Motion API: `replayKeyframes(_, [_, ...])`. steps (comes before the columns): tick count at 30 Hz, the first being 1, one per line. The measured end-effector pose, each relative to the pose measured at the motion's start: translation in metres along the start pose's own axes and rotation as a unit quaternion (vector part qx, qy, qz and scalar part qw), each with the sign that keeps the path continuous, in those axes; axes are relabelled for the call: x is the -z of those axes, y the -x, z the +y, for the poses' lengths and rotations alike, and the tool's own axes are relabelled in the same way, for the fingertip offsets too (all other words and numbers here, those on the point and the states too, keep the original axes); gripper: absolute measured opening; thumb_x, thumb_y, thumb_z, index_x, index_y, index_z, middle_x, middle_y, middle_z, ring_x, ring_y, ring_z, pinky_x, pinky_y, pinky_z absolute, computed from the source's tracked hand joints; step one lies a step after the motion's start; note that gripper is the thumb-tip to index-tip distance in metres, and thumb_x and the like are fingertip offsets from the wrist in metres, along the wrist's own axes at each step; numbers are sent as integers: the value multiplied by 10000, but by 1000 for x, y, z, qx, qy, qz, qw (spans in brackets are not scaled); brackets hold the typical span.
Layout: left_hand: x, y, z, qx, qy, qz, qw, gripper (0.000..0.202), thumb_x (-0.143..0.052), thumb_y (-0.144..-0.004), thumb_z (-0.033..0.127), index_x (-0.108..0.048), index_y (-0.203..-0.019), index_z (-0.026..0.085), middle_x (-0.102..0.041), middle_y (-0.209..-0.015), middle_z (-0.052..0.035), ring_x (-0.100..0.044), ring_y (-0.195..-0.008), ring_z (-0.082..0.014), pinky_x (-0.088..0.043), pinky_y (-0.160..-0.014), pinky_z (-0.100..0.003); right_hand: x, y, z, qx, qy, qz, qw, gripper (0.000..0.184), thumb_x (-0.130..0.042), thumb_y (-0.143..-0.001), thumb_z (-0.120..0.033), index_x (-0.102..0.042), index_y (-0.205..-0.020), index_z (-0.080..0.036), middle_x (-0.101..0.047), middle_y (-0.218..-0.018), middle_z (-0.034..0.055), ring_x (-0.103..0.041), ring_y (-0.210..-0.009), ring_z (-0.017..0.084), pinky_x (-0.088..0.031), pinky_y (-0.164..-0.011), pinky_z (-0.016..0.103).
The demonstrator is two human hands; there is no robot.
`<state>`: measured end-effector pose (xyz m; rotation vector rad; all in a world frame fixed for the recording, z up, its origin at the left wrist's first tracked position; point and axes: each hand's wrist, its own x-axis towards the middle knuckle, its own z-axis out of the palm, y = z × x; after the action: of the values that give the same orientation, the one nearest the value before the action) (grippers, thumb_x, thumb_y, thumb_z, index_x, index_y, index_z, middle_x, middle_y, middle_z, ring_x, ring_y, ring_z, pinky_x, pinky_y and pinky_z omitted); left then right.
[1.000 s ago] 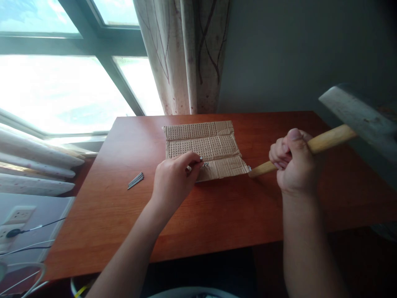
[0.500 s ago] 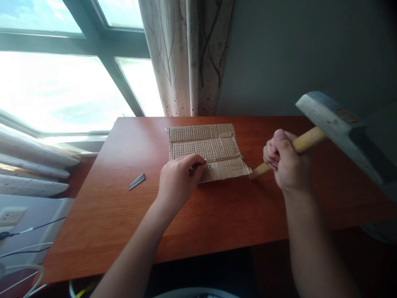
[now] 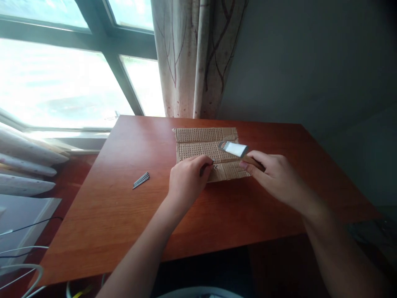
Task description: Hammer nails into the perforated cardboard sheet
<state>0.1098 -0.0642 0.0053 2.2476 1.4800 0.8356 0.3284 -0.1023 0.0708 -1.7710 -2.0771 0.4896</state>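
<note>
My left hand (image 3: 190, 174) is closed in a pinch over the near part of a cardboard sheet (image 3: 198, 135) dotted with rows of holes. A small bright tip of a nail (image 3: 213, 161) shows at its fingertips; most of the nail is hidden. To the right, my right hand (image 3: 273, 171) is wrapped around the wooden handle of a hammer (image 3: 235, 148). The metal head is over the cardboard, close to my left fingertips. Whether it touches anything I cannot tell. Several loose nails (image 3: 141, 180) lie in a bundle left of my left hand.
The reddish wooden table (image 3: 118, 219) carries the cardboard and the nails. A window (image 3: 62, 87) and a patterned curtain (image 3: 182, 62) are behind it, with a dark wall (image 3: 294, 70) to the right. Cables (image 3: 27, 248) run beside the table's left edge.
The hammer has swung down and to the left, from raised at the right to over the cardboard. My left hand keeps its pinch at the same place on the sheet. The view has shifted slightly.
</note>
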Motion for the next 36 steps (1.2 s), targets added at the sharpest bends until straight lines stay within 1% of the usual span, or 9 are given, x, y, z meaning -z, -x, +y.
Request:
replayKeyframes(3, [0,0,0,-2,1,-1,1000,83,-600,-885,263,-683,-873,264,-753,-838,32,-652,-726,-159,-376,-598,-250,7,0,-8,5,70,-12,997,372,-465,-979,-475,-470,-709,-220,-527,-593,-33,-471,-548,130,-270,-549,289])
replayKeyframes(6, [-1,1,1,-2,1,-2,1000,86,-598,-887,270,-682,-869,268,-753,-856,39,-661,-744,-161,-370,-590,-252,13,0,-16,7,96,-21,995,390,-446,-982,-472,-435,-683,-223,-496,-554,-36,-451,-520,129,-245,-533,290])
replayKeyframes(14, [-1,1,1,2,-5,0,1000,92,-594,-888,274,-686,-891,283,-756,-870,45,-670,-771,-171,-365,-585,-259,19,-3,-30,1,84,-34,996,398,-446,-983,-456,-423,-663,-221,-481,-544,-38,-444,-507,122,-243,-519,289])
replayKeyframes(17, [-1,1,2,3,-5,-1,1000,90,-594,-889,278,-684,-890,281,-755,-870,44,-674,-777,-175,-358,-582,-262,18,-2,-31,3,79,-30,996,396,-447,-984,-449,-412,-662,-220,-480,-548,-39,-443,-507,120,-246,-521,288])
replayKeyframes(22, [-1,0,2,1,-11,-13,1000,95,-586,-893,280,-680,-884,274,-755,-878,35,-676,-785,-183,-355,-583,-270,15,-1,-31,0,78,-56,995,403,-438,-987,-465,-430,-667,-219,-491,-549,-36,-444,-511,122,-244,-516,284])
replayKeyframes(26, [0,0,2,6,-8,-13,1000,76,-606,-877,277,-681,-881,276,-752,-858,39,-679,-786,-186,-355,-581,-269,14,-1,-30,-7,77,-60,995,403,-440,-987,-470,-440,-673,-218,-488,-550,-36,-446,-512,121,-242,-511,284])
replayKeyframes(29, [-1,0,2,8,-6,-9,1000,82,-604,-880,277,-685,-888,279,-754,-861,39,-679,-776,-182,-360,-582,-267,15,-1,-30,-4,73,-54,996,400,-448,-986,-463,-434,-671,-217,-476,-547,-42,-442,-508,116,-248,-512,284])
replayKeyframes(33, [-1,0,1,5,-3,-6,1000,90,-597,-885,273,-687,-890,275,-755,-862,35,-675,-773,-175,-370,-587,-262,20,1,-32,0,60,-27,998,405,-452,-985,-450,-406,-658,-216,-462,-540,-45,-435,-499,111,-258,-512,281])
replayKeyframes(36, [0,0,1,4,-3,-8,1000,90,-600,-885,276,-690,-883,273,-752,-847,32,-670,-756,-170,-378,-586,-260,21,3,-34,-3,53,-12,998,393,-448,-984,-447,-415,-666,-218,-470,-539,-43,-443,-495,112,-265,-509,278])
